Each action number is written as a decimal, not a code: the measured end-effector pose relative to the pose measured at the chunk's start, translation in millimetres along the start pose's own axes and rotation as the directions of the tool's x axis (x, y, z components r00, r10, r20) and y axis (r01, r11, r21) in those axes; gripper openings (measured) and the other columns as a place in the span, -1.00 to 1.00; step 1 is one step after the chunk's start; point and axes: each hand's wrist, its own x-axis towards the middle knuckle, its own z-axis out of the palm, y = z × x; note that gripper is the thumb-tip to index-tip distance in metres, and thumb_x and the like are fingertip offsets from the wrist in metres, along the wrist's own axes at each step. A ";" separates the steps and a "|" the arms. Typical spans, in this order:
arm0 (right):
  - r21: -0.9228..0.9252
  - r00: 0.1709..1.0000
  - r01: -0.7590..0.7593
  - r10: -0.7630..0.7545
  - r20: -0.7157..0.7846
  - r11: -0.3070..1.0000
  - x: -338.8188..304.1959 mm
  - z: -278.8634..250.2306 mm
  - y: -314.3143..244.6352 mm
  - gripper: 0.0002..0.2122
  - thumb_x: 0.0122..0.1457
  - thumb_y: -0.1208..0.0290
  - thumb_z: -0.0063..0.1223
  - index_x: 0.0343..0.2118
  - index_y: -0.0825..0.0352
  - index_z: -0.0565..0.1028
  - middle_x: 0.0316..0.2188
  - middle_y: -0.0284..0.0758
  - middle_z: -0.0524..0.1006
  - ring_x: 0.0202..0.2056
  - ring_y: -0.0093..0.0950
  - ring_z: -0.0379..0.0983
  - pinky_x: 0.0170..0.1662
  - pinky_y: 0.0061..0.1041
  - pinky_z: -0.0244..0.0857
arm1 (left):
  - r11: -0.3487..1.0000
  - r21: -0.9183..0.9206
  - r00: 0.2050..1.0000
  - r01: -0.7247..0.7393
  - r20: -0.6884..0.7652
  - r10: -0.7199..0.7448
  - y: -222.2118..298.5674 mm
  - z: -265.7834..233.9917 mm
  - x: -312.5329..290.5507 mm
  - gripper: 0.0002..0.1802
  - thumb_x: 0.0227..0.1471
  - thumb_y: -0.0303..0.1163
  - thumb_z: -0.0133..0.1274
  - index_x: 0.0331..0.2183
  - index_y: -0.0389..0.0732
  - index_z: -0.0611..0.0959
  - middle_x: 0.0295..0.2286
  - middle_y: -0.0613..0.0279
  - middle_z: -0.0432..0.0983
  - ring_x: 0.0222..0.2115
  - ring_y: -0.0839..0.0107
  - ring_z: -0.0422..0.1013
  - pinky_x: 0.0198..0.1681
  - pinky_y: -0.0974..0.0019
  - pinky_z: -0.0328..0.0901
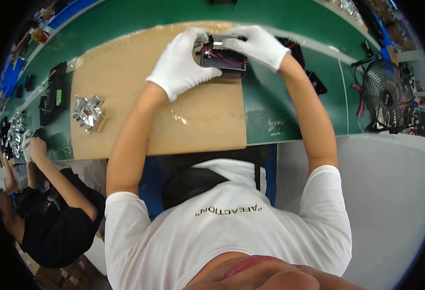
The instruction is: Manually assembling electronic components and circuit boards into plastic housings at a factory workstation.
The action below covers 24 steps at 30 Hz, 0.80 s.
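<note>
At the far edge of the cardboard sheet, a black box-shaped housing (224,68) with thin red wires (222,57) inside is between my white-gloved hands. My left hand (181,63) wraps round its left side, the thumb along the near side and the fingers at the far left corner. Over the far right rim bend the fingers of my right hand (261,46), closed on the housing. Next to those fingertips shows a small silvery part (217,43). The fingers partly hide the inside of the housing.
The cardboard sheet (125,63) covers part of the green table (275,106). Silvery packets (88,112) lie on its left. A black fan (387,94) and red-handled pliers (359,100) are at the right. Black parts (316,82) lie beside my right forearm. A co-worker (53,212) works at the left.
</note>
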 end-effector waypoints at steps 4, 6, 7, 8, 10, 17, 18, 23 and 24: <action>-0.252 0.990 -0.076 0.104 0.098 0.965 85.5 3.4 -14.3 -0.59 0.30 0.08 0.07 -0.10 0.38 0.66 -0.31 -0.32 0.66 -0.33 -0.47 0.49 -0.12 -0.50 0.42 | 0.942 0.294 0.905 -0.159 -0.338 0.258 -13.4 -4.0 13.5 -0.66 -0.13 -0.42 0.33 -0.22 -0.16 0.65 -0.24 0.12 0.61 -0.24 0.22 0.53 -0.03 0.23 0.43; -0.283 0.995 -0.030 0.057 0.086 0.959 131.3 14.7 -18.8 -0.55 0.30 0.03 0.05 -0.13 0.39 0.66 -0.31 -0.31 0.66 -0.32 -0.46 0.50 -0.12 -0.46 0.42 | 0.958 0.265 0.891 -0.113 -0.400 0.215 -22.2 -8.2 15.9 -0.71 -0.12 -0.44 0.29 -0.25 -0.15 0.66 -0.26 0.14 0.60 -0.24 0.23 0.52 -0.04 0.23 0.42; -0.307 0.995 -0.093 0.102 0.015 0.947 147.8 20.1 -28.8 -0.59 0.31 0.08 0.07 -0.14 0.41 0.66 -0.30 -0.30 0.66 -0.30 -0.48 0.51 -0.12 -0.47 0.43 | 0.966 0.247 0.884 -0.080 -0.431 0.184 -27.4 -10.7 15.0 -0.73 -0.12 -0.44 0.28 -0.27 -0.15 0.66 -0.27 0.15 0.60 -0.24 0.23 0.51 -0.04 0.23 0.41; -0.322 0.989 -0.150 0.142 -0.048 0.935 165.1 25.0 -34.2 -0.62 0.32 0.13 0.08 -0.15 0.43 0.65 -0.30 -0.28 0.66 -0.29 -0.50 0.52 -0.12 -0.49 0.43 | 0.971 0.234 0.875 -0.039 -0.462 0.147 -32.1 -15.3 11.1 -0.76 -0.11 -0.45 0.26 -0.28 -0.14 0.67 -0.27 0.15 0.60 -0.24 0.23 0.51 -0.05 0.23 0.40; -0.259 0.953 -0.088 0.005 -0.302 0.962 225.0 -0.4 23.2 -0.69 0.12 0.24 0.11 -0.27 0.44 0.63 -0.27 0.02 0.67 -0.22 0.06 0.58 -0.09 -0.12 0.47 | 0.972 0.222 0.922 -0.081 -0.355 0.158 -24.0 -5.9 20.5 -0.78 -0.10 -0.47 0.25 -0.29 -0.14 0.67 -0.27 0.19 0.60 -0.23 0.24 0.50 -0.05 0.23 0.39; -0.458 0.880 -0.359 0.131 -0.456 0.813 224.8 -41.4 54.5 -0.67 0.12 0.25 0.09 -0.26 0.47 0.65 -0.22 0.06 0.67 -0.17 0.09 0.59 -0.05 -0.12 0.49 | 0.963 0.269 0.999 -0.027 -0.019 0.034 -16.4 5.0 9.1 -0.91 -0.02 -0.49 0.18 -0.37 -0.12 0.67 -0.30 0.36 0.59 -0.22 0.25 0.47 -0.03 0.24 0.37; -0.482 0.886 -0.360 0.130 -0.445 0.799 224.9 -43.1 54.1 -0.67 0.12 0.26 0.09 -0.26 0.47 0.65 -0.23 0.05 0.67 -0.18 0.09 0.59 -0.06 -0.13 0.49 | 0.954 0.297 0.999 -0.034 0.008 0.033 -14.6 2.1 6.9 -0.93 0.00 -0.48 0.17 -0.39 -0.11 0.67 -0.31 0.37 0.59 -0.22 0.25 0.47 -0.02 0.23 0.37; -0.581 0.896 -0.420 0.215 -0.389 0.697 212.5 -44.5 78.3 -0.68 0.13 0.28 0.06 -0.27 0.45 0.68 -0.26 0.00 0.69 -0.22 0.09 0.59 -0.06 -0.17 0.50 | 0.951 0.296 0.996 -0.087 0.017 0.086 -19.6 4.8 11.2 -0.86 0.01 -0.38 0.14 -0.32 -0.08 0.70 -0.22 0.27 0.59 -0.17 0.14 0.50 -0.03 0.16 0.40; -0.594 0.921 -0.372 0.205 -0.330 0.713 205.8 -42.8 54.7 -0.68 0.13 0.28 0.06 -0.27 0.45 0.68 -0.26 0.00 0.69 -0.22 0.09 0.59 -0.06 -0.17 0.50 | 0.955 0.289 0.996 -0.066 -0.032 0.079 -30.4 1.2 0.9 -0.81 -0.01 -0.37 0.15 -0.27 -0.09 0.69 -0.16 0.24 0.57 -0.15 0.12 0.50 -0.01 0.15 0.40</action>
